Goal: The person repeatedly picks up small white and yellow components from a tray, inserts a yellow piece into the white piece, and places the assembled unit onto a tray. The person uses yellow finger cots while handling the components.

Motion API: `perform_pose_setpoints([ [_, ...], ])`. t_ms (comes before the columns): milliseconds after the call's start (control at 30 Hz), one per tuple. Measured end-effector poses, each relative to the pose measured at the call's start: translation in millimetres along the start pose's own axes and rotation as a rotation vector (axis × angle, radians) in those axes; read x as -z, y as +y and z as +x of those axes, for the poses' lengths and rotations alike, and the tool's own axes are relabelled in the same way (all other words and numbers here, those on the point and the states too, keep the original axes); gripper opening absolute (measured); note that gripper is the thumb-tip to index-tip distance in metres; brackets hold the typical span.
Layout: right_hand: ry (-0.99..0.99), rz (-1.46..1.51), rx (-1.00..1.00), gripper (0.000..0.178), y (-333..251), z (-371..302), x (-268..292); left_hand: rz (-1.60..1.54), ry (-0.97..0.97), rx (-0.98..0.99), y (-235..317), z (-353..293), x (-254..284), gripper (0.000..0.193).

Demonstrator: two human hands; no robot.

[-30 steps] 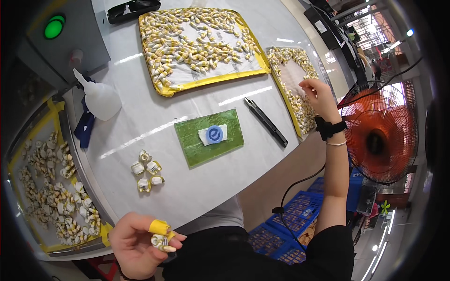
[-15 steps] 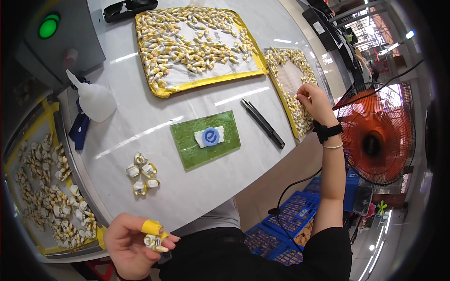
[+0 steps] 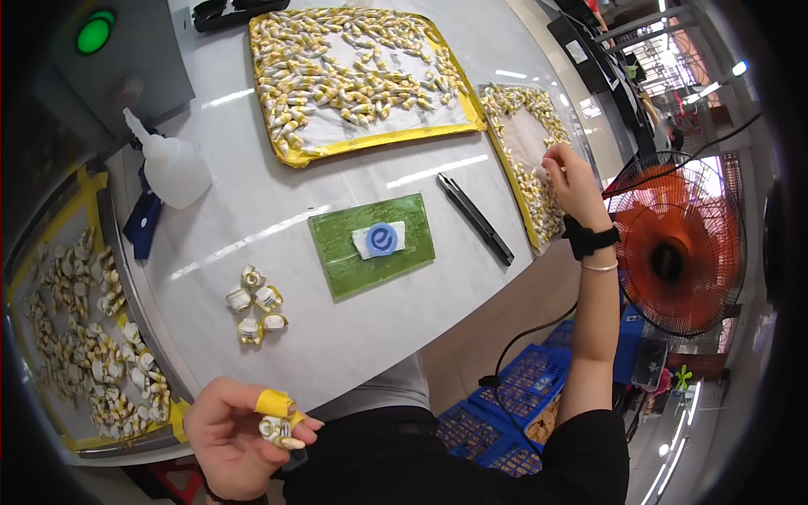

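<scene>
My left hand (image 3: 231, 442) is at the lower left, yellow tape wrapped round a finger. Its thumb and fingers pinch a small white-and-yellow piece (image 3: 276, 431) with dark markings and a pale tip. My right hand (image 3: 575, 181), a black band at its wrist, reaches over a narrow tray (image 3: 512, 192) of small white-and-yellow pieces. Its thumb and forefinger are closed together; whatever may be between them is too small to make out. Several rounded white-and-yellow pieces (image 3: 250, 328) stand in a cluster on the table, beyond my left hand.
A green board (image 3: 337, 273) bears a white pad with a blue disc (image 3: 381, 240). Right of it lies a black utility knife (image 3: 475, 220). A large yellow-edged tray (image 3: 396, 141), a squeeze bottle (image 3: 175, 172) and another filled tray (image 3: 178, 418) surround them. An orange fan (image 3: 669, 252) stands at right.
My right hand has drawn slightly up and to the right from the pieces in the narrow tray, fingers still closed. My left hand keeps its piece almost unmoved. The whole view has shifted a little.
</scene>
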State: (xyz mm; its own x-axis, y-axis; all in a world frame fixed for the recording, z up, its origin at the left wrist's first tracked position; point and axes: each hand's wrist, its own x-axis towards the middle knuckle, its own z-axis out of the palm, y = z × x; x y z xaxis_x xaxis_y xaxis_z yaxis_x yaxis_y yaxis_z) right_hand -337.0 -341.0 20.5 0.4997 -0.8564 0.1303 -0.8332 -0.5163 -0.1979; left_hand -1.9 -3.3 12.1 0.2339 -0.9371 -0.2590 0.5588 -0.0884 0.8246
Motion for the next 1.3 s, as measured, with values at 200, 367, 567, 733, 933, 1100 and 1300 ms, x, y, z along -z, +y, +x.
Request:
perform_pose_setpoints([
  [200, 0.285, 0.28, 0.133, 0.01, -92, -19, 5, -0.001, 0.113, -0.018, -7, -1, -2, 0.05],
  [367, 0.016, 0.294, 0.541, 0.022, -168, -37, -1, -0.172, 0.027, -0.024, -12, -3, 0, 0.041],
  [567, 0.006, 0.15, 0.791, 0.026, -183, -33, -27, -0.096, -0.117, -0.142, -15, -1, 1, 0.037],
  [733, -0.008, 0.069, 0.854, 0.025, -187, -27, -33, -0.071, -0.157, -0.21, -20, 1, 4, 0.036],
  [933, -0.069, 0.002, 0.875, 0.023, -196, -23, -31, -0.055, -0.144, -0.25, -19, 3, 4, 0.035],
  [1100, -0.134, -0.001, 0.869, 0.02, -199, -16, -30, 0.047, 0.005, -0.147, -12, 1, -6, 0.05],
  [1300, -0.157, 0.002, 0.846, 0.02, -203, -15, -28, 0.143, -0.003, -0.254, -14, 1, -1, 0.051],
])
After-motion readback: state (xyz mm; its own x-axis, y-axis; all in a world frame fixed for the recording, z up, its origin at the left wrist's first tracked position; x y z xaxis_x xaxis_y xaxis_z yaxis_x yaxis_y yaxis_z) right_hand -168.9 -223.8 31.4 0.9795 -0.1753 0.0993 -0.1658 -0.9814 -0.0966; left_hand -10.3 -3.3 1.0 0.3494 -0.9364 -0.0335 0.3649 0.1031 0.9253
